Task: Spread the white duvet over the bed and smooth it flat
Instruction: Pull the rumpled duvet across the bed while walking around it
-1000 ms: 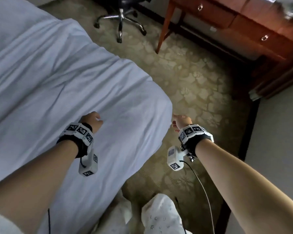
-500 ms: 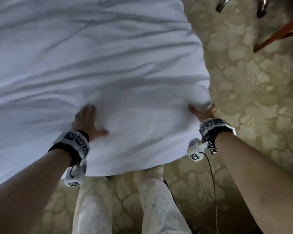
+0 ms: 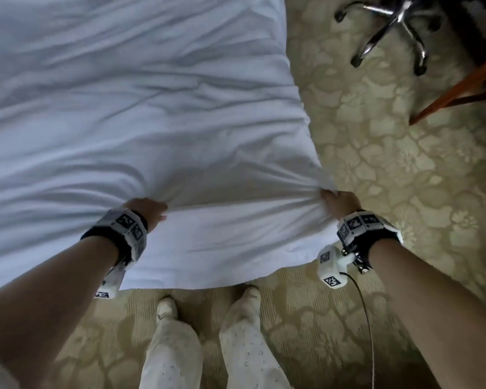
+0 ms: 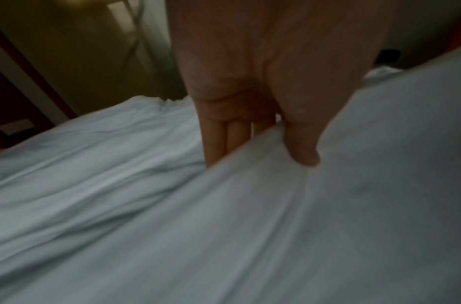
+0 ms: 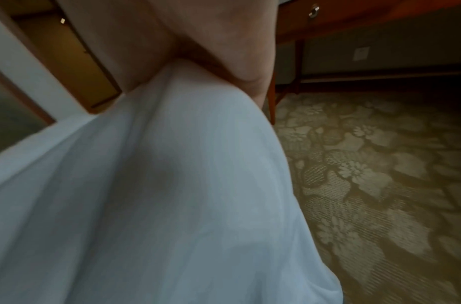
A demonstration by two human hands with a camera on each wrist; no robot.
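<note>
Head view: both hands, left hand and right hand, bunch duvet; left wrist view alone shows thumb pinching fold.

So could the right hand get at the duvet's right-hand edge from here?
Probably yes: the right hand already grips the white duvet right beside that edge, fabric bunched in its fingers, and only open carpet lies next to it.
</note>
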